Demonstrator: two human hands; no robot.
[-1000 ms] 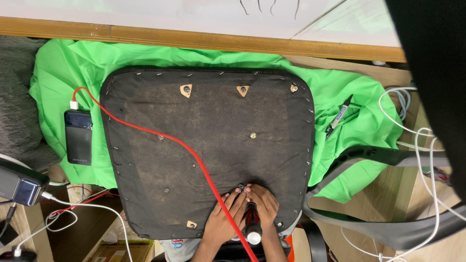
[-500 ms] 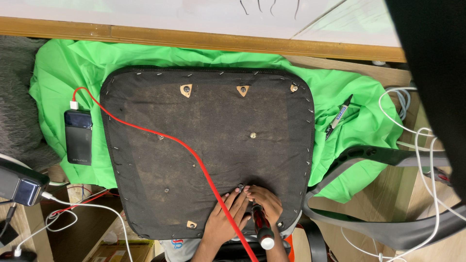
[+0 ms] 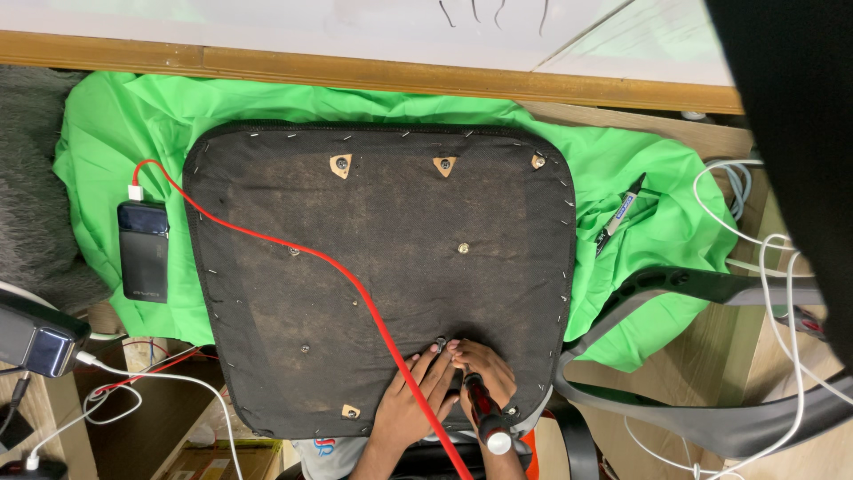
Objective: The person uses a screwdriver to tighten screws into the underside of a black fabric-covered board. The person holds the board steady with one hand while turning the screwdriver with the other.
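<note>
A black, fabric-covered chair seat (image 3: 382,267) lies upside down on a green cloth (image 3: 115,133), with staples along its edge and several screws in its underside. My right hand (image 3: 487,373) is shut on a red and black screwdriver (image 3: 482,411) whose tip meets a screw (image 3: 441,341) near the seat's front edge. My left hand (image 3: 413,400) lies flat on the seat beside that screw, fingertips touching the tool's tip. A red cable (image 3: 338,271) runs under my left hand and across the seat.
A dark power bank (image 3: 143,251) lies on the cloth at left, joined to the red cable. A marker pen (image 3: 619,213) rests on the cloth at right. A grey chair armrest (image 3: 702,284) and white cables (image 3: 764,267) lie at right. A wooden ledge (image 3: 355,71) runs behind.
The screwdriver's handle has swung to the right and tilted; my right hand shifted slightly with it. My left hand and the seat stay put.
</note>
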